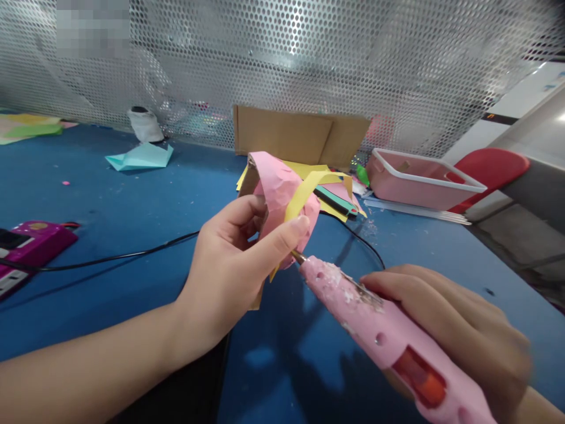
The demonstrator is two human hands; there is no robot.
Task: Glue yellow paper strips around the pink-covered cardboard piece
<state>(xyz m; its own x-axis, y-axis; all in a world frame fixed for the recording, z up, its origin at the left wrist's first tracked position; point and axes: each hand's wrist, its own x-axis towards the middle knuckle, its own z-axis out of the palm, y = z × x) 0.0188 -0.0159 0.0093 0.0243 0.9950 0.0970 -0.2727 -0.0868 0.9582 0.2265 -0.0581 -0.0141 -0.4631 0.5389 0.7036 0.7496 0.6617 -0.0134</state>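
My left hand [238, 253] grips a curved cardboard piece covered in pink paper [276, 179], with brown cardboard showing at its edge. Under the left thumb a yellow paper strip [304, 191] lies against the pink side, its far end curling free to the right. In my right hand [459, 318] is a pink hot glue gun [353, 312] with an orange-red window and whitish residue near its front. The metal nozzle [299, 256] points at the lower edge of the pink piece, just below the thumb. Whether it touches the paper I cannot tell.
A purple power strip [39, 250] lies at left, with a black cable [136, 253] crossing behind my hands. Beyond are folded light-blue paper [141, 157], a cardboard sheet [282, 132], a teal-and-black cutter [338, 201] and a pink basket [415, 182]. A perforated metal screen [198, 70] borders the blue table.
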